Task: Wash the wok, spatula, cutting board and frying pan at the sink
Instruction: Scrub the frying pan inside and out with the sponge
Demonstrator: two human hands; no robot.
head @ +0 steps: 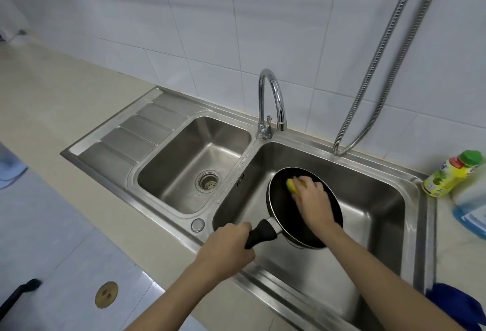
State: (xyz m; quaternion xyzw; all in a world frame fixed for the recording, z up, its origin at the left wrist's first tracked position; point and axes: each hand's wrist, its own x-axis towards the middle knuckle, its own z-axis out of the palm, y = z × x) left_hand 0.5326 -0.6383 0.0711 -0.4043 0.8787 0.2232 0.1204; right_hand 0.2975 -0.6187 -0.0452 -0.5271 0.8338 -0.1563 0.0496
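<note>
A black frying pan [282, 205] is tilted inside the right basin of the steel sink [368, 194]. My left hand [227, 245] grips the pan's black handle [261, 234] at the basin's front left corner. My right hand [313, 200] holds a yellow sponge [292, 186] pressed against the pan's inner surface near its upper rim. The wok, spatula and cutting board are not in view.
A chrome faucet [271, 101] stands between the two basins; no water stream is visible. The left basin [194, 165] holds only its drain strainer. A dish soap bottle [452, 174] and a blue-liquid bottle [470, 212] sit at the right. A metal hose [378, 62] hangs on the tiled wall.
</note>
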